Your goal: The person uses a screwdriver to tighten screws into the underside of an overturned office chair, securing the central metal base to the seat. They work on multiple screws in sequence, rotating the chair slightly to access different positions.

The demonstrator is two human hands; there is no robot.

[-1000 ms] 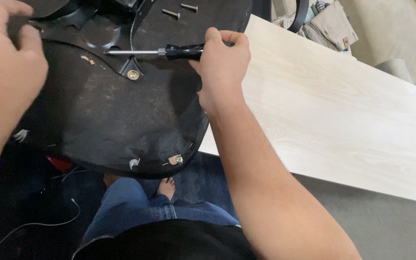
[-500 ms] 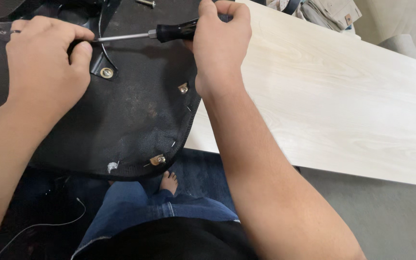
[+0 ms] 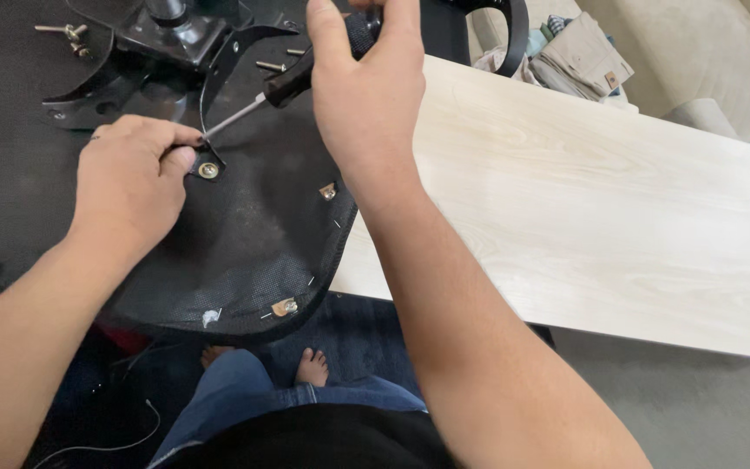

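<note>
- Pale wood surface [image 3: 583, 200] runs bare to its right edge; the black fabric-covered chair seat [image 3: 245, 252] overhangs its left edge.
- Folded tan cloth [image 3: 579, 56] lies beyond the far edge, with a small patch label; its print is too small to tell.
- Right hand [image 3: 366, 95], fingers wrapped shut on the screwdriver [image 3: 292, 82], its tip at a black bracket [image 3: 210, 152].
- Left hand [image 3: 132, 187], fingers curled together, pinches that bracket on the seat.
</note>
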